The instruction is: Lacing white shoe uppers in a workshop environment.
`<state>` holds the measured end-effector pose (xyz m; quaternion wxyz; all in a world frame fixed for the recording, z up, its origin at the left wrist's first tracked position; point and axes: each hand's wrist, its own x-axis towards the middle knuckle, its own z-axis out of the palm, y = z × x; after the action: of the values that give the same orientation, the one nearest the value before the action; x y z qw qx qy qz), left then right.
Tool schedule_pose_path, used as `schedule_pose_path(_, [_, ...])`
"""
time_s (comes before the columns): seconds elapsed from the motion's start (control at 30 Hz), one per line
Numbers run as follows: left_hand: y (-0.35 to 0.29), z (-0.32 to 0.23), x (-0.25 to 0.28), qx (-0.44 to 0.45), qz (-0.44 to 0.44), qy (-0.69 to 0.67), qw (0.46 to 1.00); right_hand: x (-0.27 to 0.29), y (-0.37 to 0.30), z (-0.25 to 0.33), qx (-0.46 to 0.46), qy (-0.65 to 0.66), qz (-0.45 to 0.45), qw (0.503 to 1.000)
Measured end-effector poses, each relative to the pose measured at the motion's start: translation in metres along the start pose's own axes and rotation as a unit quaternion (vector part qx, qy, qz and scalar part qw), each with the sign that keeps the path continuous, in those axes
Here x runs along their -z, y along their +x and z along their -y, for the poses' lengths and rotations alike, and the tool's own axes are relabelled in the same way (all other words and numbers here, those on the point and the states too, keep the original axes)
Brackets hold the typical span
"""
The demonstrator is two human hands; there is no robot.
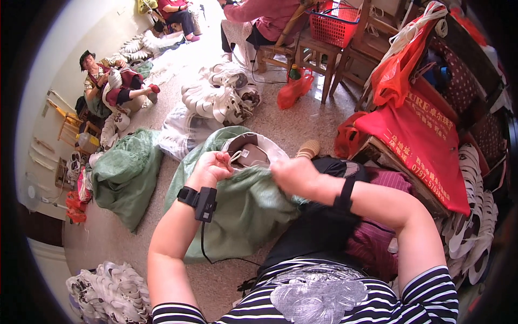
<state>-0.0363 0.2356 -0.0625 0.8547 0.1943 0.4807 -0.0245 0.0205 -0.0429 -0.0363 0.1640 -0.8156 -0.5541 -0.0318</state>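
Observation:
In front of me a white shoe upper (272, 147) with a brown lining lies over a green woven sack (232, 210). At its left edge my left hand (213, 166) is closed in a pinch on a pale cord (236, 157), which loops out beside the fingertips. My right hand (294, 175) is closed at the upper's right end, its fingers turned away and partly hidden. A black strap circles each wrist, and the left one carries a small black device (205, 204) with a cable.
Bundled shoe uppers (216, 97) lie ahead, with more at lower left (110, 294) and right (467, 210). Another green sack (127, 178) stands left. A red cloth bag (415, 146) and wooden stools (318, 51) are right. Other people (116, 81) sit farther off.

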Motion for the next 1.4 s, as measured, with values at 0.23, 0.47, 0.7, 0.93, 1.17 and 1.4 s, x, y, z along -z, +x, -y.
schedule_pose_path(0.23, [0.023,0.009,0.013,0.025,-0.077,-0.048,0.996,0.014,-0.045,0.115,0.364,0.220,0.136,0.895])
schedule_pose_path(0.47, [0.013,0.005,0.006,-0.011,0.017,-0.014,1.000,0.005,-0.056,0.071,0.197,0.200,0.246,0.928])
schedule_pose_path(0.7, [-0.063,-0.032,-0.093,-0.102,0.116,0.017,0.988,0.012,-0.059,0.041,0.085,0.216,0.185,0.955])
schedule_pose_path(0.93, [-0.142,-0.024,-0.188,-0.123,0.359,0.122,0.917,0.023,-0.055,0.047,0.101,0.160,0.223,0.956])
schedule_pose_path(1.17, [-0.186,-0.028,-0.229,-0.122,0.579,0.104,0.800,0.036,-0.049,0.043,0.025,0.206,0.136,0.969])
schedule_pose_path(1.4, [-0.228,-0.011,-0.233,-0.155,0.546,0.133,0.813,0.051,-0.035,0.059,0.017,0.272,0.052,0.961])
